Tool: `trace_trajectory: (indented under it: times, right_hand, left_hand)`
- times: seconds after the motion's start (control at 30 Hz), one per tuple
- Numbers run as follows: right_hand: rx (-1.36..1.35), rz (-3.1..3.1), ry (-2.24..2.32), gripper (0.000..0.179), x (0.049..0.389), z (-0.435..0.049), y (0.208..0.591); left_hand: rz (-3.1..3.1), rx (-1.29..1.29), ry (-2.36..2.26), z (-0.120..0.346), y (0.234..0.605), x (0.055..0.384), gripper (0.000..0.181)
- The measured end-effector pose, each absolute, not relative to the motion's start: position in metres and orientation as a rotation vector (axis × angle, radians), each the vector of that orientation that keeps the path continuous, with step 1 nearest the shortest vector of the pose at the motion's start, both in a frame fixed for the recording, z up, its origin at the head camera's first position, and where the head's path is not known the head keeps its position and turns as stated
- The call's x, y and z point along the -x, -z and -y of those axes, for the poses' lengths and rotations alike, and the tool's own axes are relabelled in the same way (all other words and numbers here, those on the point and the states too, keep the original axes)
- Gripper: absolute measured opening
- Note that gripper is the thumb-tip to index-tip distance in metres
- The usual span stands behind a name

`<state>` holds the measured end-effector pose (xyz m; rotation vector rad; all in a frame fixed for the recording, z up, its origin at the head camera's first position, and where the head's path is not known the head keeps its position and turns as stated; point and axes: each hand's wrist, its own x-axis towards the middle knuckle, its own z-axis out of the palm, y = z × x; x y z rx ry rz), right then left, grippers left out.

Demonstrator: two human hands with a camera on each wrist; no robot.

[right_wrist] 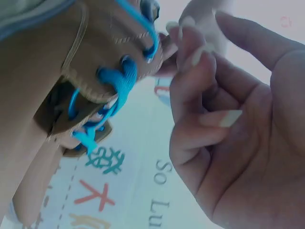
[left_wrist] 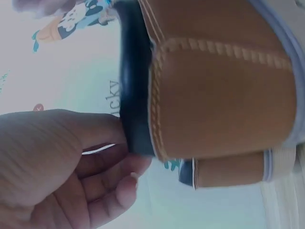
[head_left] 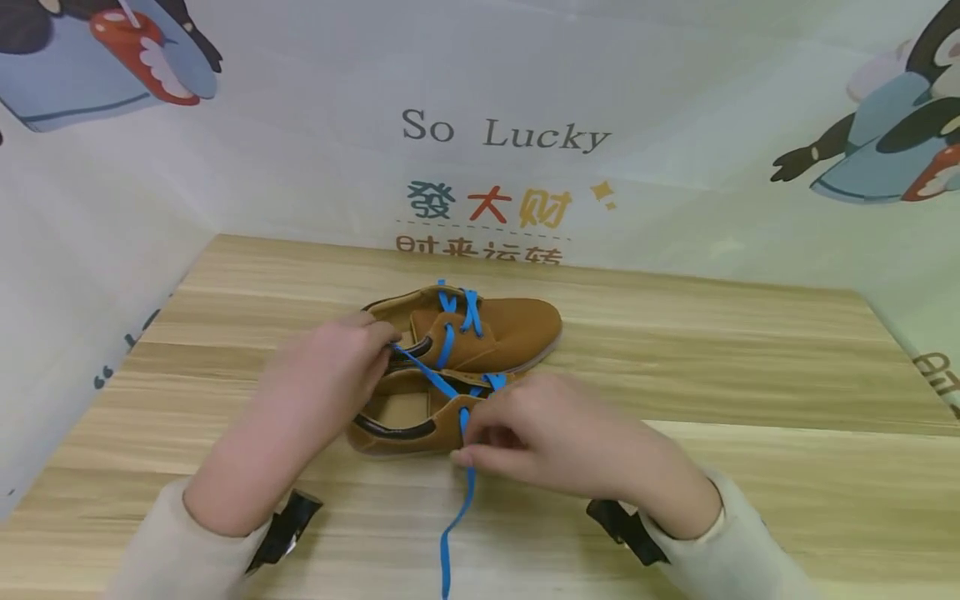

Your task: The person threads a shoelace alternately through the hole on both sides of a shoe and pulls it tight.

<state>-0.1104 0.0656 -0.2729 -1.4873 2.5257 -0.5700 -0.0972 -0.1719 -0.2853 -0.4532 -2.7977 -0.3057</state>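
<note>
Two brown shoes with blue laces lie side by side, toes to the right: the far shoe (head_left: 525,333) and the near shoe (head_left: 405,437). My left hand (head_left: 322,375) pinches a blue shoelace (head_left: 427,371) that runs taut from the near shoe's eyelets; in the left wrist view its fingertips are partly hidden behind the dark heel collar (left_wrist: 136,95). My right hand (head_left: 547,425) is at the near shoe's side, over a second lace end (head_left: 446,542) that trails toward me. Seen from the right wrist, its fingers (right_wrist: 190,95) are loosely curled, thumb apart, no lace visible between them.
Both shoes stand on a wood-grain tabletop (head_left: 750,358). A white printed sheet (head_left: 675,75) with cartoon penguins and lettering hangs behind and at the sides. Black wrist camera mounts (head_left: 626,529) sit at both cuffs.
</note>
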Motion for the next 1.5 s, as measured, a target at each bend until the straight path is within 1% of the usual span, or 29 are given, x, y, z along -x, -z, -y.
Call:
trace_trajectory:
  times: [0.23, 0.37, 0.47, 0.6, 0.73, 0.83, 1.0, 1.03, 1.13, 1.2, 1.27, 1.33, 1.5]
  right_hand:
    - [1.257, -2.597, 0.731, 0.021, 0.125, -0.07, 0.272]
    - [1.135, -2.64, 0.8, 0.022, 0.13, -0.072, 0.274]
    - [1.097, -2.674, 0.832, 0.018, 0.135, -0.072, 0.277]
    - [1.101, -2.71, 0.858, 0.015, 0.14, -0.07, 0.28]
    - [1.092, -2.736, 0.86, 0.015, 0.144, -0.069, 0.283]
    - [1.09, -2.749, 0.851, 0.013, 0.146, -0.068, 0.286]
    - [1.141, -2.786, 0.833, 0.011, 0.147, -0.066, 0.292]
    - [1.158, -2.798, 0.826, 0.011, 0.147, -0.065, 0.293]
    - [1.208, -2.814, 0.808, 0.014, 0.146, -0.063, 0.296]
    - [1.239, -2.81, 0.785, 0.017, 0.146, -0.062, 0.297]
    - [1.257, -2.795, 0.758, 0.021, 0.146, -0.062, 0.297]
    - [1.27, -2.777, 0.733, 0.022, 0.147, -0.063, 0.297]
    - [1.329, -2.742, 0.674, 0.02, 0.15, -0.063, 0.3]
  left_hand:
    - [2.616, 0.351, 0.294, 0.175, 0.288, 0.094, 0.005]
    - [2.522, 0.322, 0.305, 0.167, 0.29, 0.094, 0.011]
    - [2.593, 0.334, 0.458, 0.162, 0.289, 0.095, 0.016]
    - [2.742, 0.282, 0.841, 0.16, 0.285, 0.096, 0.021]
    - [2.816, 0.196, 1.166, 0.162, 0.282, 0.096, 0.031]
    - [2.772, 0.126, 1.315, 0.162, 0.283, 0.097, 0.035]
    - [2.629, 0.073, 1.431, 0.158, 0.29, 0.104, 0.027]
    - [2.619, 0.066, 1.459, 0.158, 0.291, 0.105, 0.029]
    - [2.634, 0.046, 1.536, 0.16, 0.292, 0.107, 0.046]
    - [2.675, 0.024, 1.562, 0.162, 0.291, 0.107, 0.05]
    - [2.704, 0.021, 1.608, 0.164, 0.291, 0.107, 0.046]
    - [2.714, 0.037, 1.654, 0.164, 0.292, 0.107, 0.035]
    - [2.665, 0.08, 1.807, 0.16, 0.293, 0.106, 0.022]
